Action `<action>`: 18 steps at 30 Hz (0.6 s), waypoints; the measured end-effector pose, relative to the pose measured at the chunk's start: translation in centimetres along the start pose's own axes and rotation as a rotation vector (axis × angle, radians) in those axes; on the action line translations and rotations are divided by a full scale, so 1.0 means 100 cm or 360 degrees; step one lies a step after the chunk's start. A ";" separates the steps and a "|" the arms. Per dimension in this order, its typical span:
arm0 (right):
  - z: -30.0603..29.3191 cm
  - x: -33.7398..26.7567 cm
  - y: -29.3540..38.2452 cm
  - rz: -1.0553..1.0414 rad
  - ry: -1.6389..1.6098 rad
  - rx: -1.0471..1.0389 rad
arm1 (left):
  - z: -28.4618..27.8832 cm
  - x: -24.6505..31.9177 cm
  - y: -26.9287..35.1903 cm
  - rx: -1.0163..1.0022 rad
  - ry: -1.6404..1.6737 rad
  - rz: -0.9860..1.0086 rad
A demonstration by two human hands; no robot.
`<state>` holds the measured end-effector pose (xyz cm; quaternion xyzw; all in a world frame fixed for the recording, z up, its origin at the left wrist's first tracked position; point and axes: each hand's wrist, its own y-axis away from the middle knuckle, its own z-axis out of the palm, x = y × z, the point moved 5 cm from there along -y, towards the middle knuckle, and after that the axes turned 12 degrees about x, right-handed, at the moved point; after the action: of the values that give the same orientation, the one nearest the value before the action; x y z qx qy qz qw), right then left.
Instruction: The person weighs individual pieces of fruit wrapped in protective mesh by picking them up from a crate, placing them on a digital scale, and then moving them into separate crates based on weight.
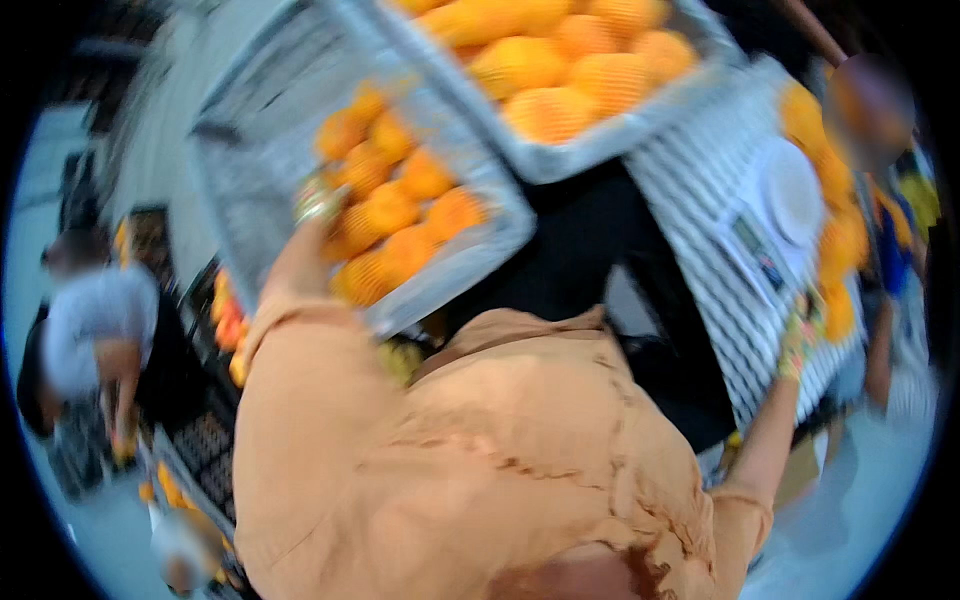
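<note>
My left hand [320, 201], in a patterned glove, reaches into a grey plastic crate [247, 180]. It touches the left edge of a group of orange fruits [390, 208], several of them in foam net sleeves. Blur hides whether its fingers grip one. On the right, my right hand [801, 341], also gloved, is at the near end of a row of netted orange fruits [838, 240] on a white ribbed surface [697, 225]. Its fingertips are too small and blurred to show a grip. A white digital kitchen scale [772, 214] sits just beyond that hand, its round pan bare.
A second crate [570, 161] full of netted orange fruits [547, 67] stands ahead, against the first crate. Black material [592, 232] lies between the crates and the ribbed surface. A person [101, 322] bends over at far left; another person [870, 112] is at far right.
</note>
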<state>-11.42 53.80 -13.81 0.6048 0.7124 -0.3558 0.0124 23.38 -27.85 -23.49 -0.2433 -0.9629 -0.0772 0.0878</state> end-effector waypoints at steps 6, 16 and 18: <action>-0.018 -0.067 -0.008 -0.0109 0.0220 0.0148 | 0.057 -0.036 -0.032 -0.0091 -0.0602 0.0417; -0.070 -0.030 -0.067 0.0264 0.0526 -0.0264 | 0.020 -0.062 -0.097 0.0690 0.0827 -0.0506; -0.063 -0.003 -0.075 0.0339 0.0354 -0.0221 | -0.023 -0.061 -0.093 0.0869 0.0946 -0.0339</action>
<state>-15.28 56.71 -5.25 0.7103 0.6640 -0.2332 0.0127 24.44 -39.14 -23.50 -0.0774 -0.9005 0.1054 0.4148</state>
